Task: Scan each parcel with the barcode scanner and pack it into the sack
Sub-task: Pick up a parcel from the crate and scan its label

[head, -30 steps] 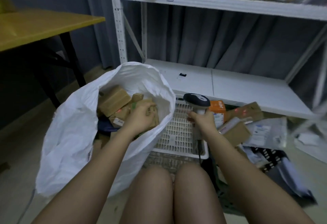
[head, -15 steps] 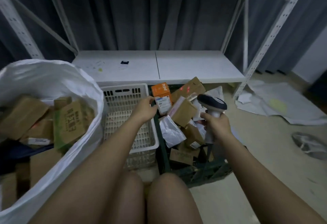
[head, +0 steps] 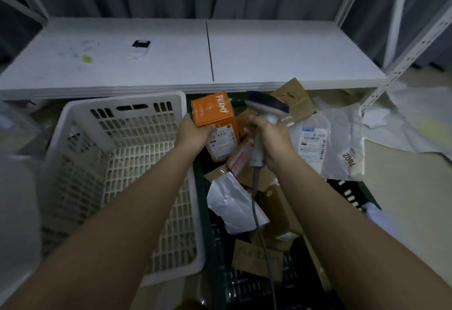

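My left hand [head: 193,131] grips an orange box parcel [head: 215,114] with a white label on its near face, above the dark crate [head: 220,248] of parcels. My right hand [head: 271,138] holds the grey barcode scanner [head: 265,111] by its handle, head pointing away, just right of the orange box; its cable [head: 259,224] hangs down over the crate. In the crate lie brown cardboard parcels [head: 276,207], a white poly mailer [head: 234,202] and a clear labelled bag [head: 325,143]. The white sack [head: 17,199] shows only as a blurred edge at far left.
A white slotted plastic basket [head: 122,167] stands left of the crate. A low white shelf board [head: 171,57] runs across behind, with a small black-and-white item [head: 140,48] on it. A white rack upright [head: 401,65] stands at right, with crumpled paper [head: 415,126] on the floor beyond.
My left hand left the sack, crossed over the white basket and took hold of the orange box. My right hand brought the scanner next to it. The view swung right, off the sack.
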Tool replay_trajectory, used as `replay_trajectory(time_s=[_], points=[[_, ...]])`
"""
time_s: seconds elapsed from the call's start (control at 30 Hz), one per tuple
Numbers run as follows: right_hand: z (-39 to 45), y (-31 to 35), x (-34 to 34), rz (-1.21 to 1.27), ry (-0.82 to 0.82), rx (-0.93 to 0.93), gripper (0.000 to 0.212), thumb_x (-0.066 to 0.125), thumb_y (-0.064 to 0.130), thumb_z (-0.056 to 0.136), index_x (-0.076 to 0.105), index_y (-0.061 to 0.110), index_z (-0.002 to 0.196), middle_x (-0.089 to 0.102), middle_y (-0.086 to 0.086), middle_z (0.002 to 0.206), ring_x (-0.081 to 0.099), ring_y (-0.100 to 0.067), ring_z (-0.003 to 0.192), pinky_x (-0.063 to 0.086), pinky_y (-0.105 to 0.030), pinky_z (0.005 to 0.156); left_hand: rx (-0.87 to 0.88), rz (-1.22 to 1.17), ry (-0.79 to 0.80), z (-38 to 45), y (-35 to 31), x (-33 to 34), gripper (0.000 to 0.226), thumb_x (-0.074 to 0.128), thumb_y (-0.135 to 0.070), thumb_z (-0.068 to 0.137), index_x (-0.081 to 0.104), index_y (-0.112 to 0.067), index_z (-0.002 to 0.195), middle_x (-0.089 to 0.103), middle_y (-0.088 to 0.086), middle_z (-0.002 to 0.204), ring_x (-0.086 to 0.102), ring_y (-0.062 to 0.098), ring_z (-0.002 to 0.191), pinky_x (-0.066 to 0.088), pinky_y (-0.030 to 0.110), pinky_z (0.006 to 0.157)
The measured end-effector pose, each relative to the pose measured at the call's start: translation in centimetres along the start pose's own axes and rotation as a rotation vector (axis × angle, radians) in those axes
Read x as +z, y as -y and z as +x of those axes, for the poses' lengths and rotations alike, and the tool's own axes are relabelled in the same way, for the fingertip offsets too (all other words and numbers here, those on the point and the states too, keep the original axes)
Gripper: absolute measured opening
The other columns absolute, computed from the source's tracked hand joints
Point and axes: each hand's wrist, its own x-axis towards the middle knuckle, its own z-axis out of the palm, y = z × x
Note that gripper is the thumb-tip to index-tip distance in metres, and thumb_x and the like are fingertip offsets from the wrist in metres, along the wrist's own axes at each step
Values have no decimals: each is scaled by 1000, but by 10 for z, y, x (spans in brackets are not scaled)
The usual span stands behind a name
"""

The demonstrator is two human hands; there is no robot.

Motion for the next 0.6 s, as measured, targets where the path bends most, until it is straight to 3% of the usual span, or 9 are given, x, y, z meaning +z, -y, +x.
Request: replay_trajectory(time_s=[0.1, 0.2, 0.33, 0.43, 0.53, 0.6], points=[[36, -15, 23, -27, 29, 20, 24, 71, 25, 82, 63, 11, 99, 70, -5, 84, 69, -21, 77, 55, -36, 71, 6, -20, -10, 28, 12, 8, 41, 71, -18, 85, 54, -10, 121, 63, 7, 117, 61, 25, 105, 49, 37, 91], [42, -25, 34, -55, 89, 19, 17, 69, 21, 86, 61, 12, 98, 72, -9, 91, 71, -24, 83, 58, -41, 79, 25, -46, -24, 33, 19, 9, 36, 68, -7, 85, 57, -9, 119, 65, 8, 115, 62, 24, 106, 51, 41, 93], [27, -22, 29, -24, 80, -18, 29, 68, 18, 87, 61, 8, 112, 72, -10, 100, 71, -24, 89, 58, -42, 82, 112, -178, 2, 14, 14, -2, 44, 63, 2, 87, 55, -16, 125, 63, -8, 103, 59, 5, 99, 50, 16, 75], [5, -8, 17, 103, 95, -90, 15, 64, 12, 90, 62, 14, 104, 73, -5, 96, 72, -18, 86, 58, -32, 73, 247, -181, -1, -7, 2, -15, 54, 64, -5, 89, 47, -20, 139, 58, -10, 117, 53, 2, 109, 48, 17, 82], [-27, 13, 12, 180, 63, -185, 12, 65, 12, 90, 62, 18, 99, 72, -7, 100, 70, -23, 94, 57, -39, 82, 361, -127, -68, -33, -15, -31, 56, 66, -20, 90, 45, -27, 141, 51, 0, 133, 50, 6, 118, 45, 27, 97], [-54, 29, 11, 204, 50, -261, 17, 66, 9, 89, 60, 23, 97, 71, -1, 97, 69, -21, 96, 56, -39, 87, 411, -106, -120, -58, -33, -41, 56, 65, -24, 90, 44, -28, 142, 46, -1, 131, 46, 6, 119, 38, 22, 100]])
